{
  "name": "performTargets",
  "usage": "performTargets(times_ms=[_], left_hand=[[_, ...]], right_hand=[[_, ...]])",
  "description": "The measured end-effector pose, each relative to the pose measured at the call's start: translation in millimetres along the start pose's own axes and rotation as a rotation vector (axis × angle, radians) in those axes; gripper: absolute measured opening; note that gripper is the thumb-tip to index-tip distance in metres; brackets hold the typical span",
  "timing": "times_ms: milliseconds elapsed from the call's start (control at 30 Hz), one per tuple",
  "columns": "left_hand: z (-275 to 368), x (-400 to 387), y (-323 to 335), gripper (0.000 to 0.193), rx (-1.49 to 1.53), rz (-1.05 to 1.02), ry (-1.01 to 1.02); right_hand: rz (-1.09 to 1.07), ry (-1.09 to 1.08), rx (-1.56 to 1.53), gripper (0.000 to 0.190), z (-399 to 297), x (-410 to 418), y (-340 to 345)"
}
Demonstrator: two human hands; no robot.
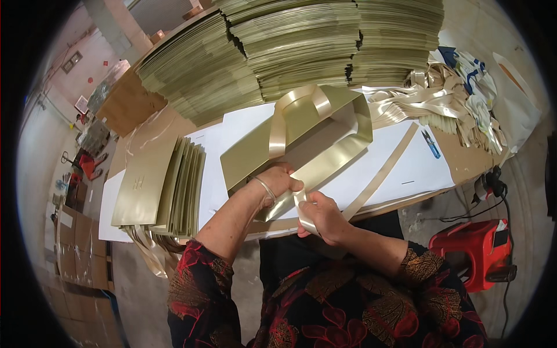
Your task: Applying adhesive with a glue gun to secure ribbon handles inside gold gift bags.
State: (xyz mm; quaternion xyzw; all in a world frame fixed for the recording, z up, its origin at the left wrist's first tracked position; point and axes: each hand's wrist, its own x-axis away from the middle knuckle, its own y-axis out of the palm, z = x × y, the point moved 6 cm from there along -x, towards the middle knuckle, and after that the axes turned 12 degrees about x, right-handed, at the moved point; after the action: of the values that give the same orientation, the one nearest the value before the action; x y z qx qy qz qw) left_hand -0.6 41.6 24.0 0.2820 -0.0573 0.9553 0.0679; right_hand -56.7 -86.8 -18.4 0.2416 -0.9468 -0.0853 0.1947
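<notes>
A gold paper bag (256, 158) lies opened on its side on the white-covered table, its mouth facing me. One satin ribbon handle (278, 126) loops over its far panel. At the near panel, my left hand (278, 180) reaches to the bag's rim and pinches a beige satin ribbon (306, 217) between thumb and fingers. Just to the right, my right hand (320, 217) grips the same ribbon lower down, below the rim. A length of beige ribbon (383, 172) runs from beside my right hand up across the white sheet. Part of the left fingers is hidden inside the bag.
Tall stacks of flat gold bags (300, 43) stand at the back. Folded bags with ribbons (143, 187) sit at the left. Ribbon bundles (417, 102) and blue thread snips (431, 143) lie at the right. A red plastic stool (474, 252) stands on the floor at the lower right.
</notes>
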Motion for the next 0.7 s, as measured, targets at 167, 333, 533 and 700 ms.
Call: performTargets(times_ms=[167, 333, 533, 700], left_hand=[[-6, -8, -20, 0.053, -0.134, 0.059, 0.031], [-24, -17, -64, 0.055, -0.155, 0.119, 0.049], [-33, -9, -92, 0.043, -0.352, 0.303, 0.057], [-45, -15, -105, 0.039, -0.483, 0.407, 0.029]], right_hand=[[-0.027, 0.040, 0.266, 0.028, -6, 4, -1], [-0.123, -0.307, 1.061, 0.034, -31, 52, -11], [-0.328, -0.052, 1.548, 0.025, -50, 137, -62], [-0.291, -0.159, 1.600, 0.016, -115, 224, -118]])
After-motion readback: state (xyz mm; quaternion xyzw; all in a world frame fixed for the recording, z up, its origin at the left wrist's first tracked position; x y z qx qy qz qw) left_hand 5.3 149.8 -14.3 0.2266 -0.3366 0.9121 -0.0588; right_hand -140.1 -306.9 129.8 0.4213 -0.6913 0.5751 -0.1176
